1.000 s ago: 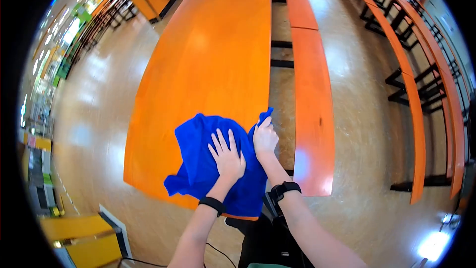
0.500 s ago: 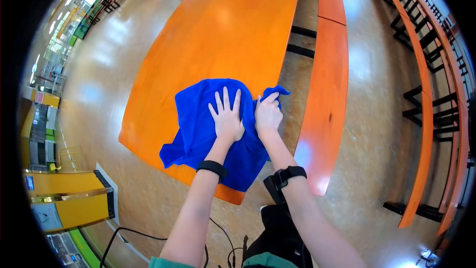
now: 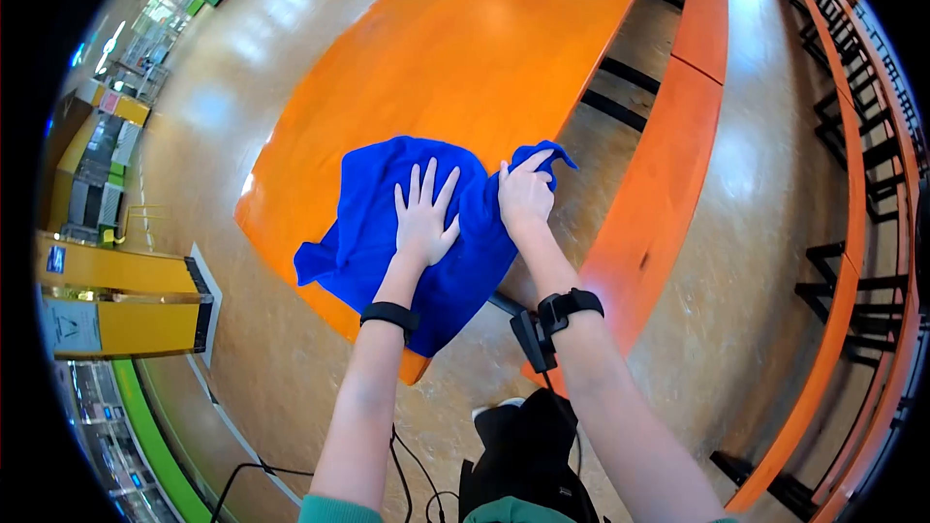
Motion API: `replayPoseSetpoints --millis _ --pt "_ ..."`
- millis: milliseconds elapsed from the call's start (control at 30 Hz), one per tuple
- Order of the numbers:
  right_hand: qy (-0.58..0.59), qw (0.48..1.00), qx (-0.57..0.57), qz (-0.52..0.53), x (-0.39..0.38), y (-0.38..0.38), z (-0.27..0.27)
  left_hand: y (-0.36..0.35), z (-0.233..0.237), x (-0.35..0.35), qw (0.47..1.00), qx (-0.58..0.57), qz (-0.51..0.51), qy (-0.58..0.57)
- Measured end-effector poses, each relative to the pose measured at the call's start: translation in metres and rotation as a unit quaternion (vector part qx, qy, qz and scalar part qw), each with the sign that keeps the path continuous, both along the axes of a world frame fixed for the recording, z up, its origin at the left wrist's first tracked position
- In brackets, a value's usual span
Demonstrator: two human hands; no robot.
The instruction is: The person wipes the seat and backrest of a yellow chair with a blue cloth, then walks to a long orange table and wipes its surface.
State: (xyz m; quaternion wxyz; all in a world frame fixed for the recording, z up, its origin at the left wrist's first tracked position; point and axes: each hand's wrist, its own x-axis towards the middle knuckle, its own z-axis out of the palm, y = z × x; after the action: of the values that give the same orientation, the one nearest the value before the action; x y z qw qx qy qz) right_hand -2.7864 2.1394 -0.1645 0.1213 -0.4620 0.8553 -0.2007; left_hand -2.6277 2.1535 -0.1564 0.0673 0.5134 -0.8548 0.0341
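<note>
A blue cloth (image 3: 373,203) lies rumpled over the near end of a long orange table (image 3: 455,48), part of it hanging past the edge. My left hand (image 3: 426,218) rests flat on the cloth with its fingers spread. At the table's right edge, my right hand (image 3: 526,196) is closed on a bunched part of the same cloth, and a twisted corner sticks out beyond its fingers. Both wrists wear black bands, and a small black device hangs at the right one.
An orange bench (image 3: 654,199) runs along the table's right side. Farther right stand more benches (image 3: 845,281) on black legs. A yellow counter (image 3: 136,324) is at the left. Black cables hang near my body, and one foot shows below.
The view has turned and shifted, so table and bench appear more slanted. My left hand has moved slightly left on the cloth, away from my right hand, which keeps its hold.
</note>
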Motion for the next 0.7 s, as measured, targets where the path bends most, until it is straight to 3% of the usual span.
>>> replayPoseSetpoints --millis 133,200,267,467,533,567,600,700 --pt "-0.079 0.997 -0.011 0.000 -0.008 -0.009 -0.001 0.003 0.006 -0.008 0.999 0.016 0.026 0.028" --pt "-0.115 0.993 0.010 0.005 -0.012 -0.012 -0.001 0.013 -0.009 -0.028 0.994 0.004 0.103 0.025" --pt "-0.139 0.990 0.031 0.010 -0.017 -0.016 0.001 0.026 -0.012 -0.048 0.990 0.011 0.115 0.076" --pt "-0.137 0.985 0.063 0.082 -0.079 -0.060 0.002 0.039 0.015 -0.076 0.977 0.166 0.082 0.101" --pt "-0.127 0.990 0.031 0.054 -0.085 -0.081 -0.007 0.044 0.023 -0.087 0.984 0.141 0.105 0.035" --pt "-0.122 0.991 0.018 0.042 -0.086 -0.088 -0.009 0.043 0.014 -0.088 0.989 0.096 0.106 0.046" --pt "-0.116 0.993 0.007 0.028 -0.087 -0.093 -0.012 0.041 0.002 -0.091 0.992 0.041 0.122 -0.015" --pt "-0.106 0.993 -0.054 -0.016 -0.086 -0.103 -0.010 0.034 0.010 -0.102 0.987 0.053 0.152 -0.008"
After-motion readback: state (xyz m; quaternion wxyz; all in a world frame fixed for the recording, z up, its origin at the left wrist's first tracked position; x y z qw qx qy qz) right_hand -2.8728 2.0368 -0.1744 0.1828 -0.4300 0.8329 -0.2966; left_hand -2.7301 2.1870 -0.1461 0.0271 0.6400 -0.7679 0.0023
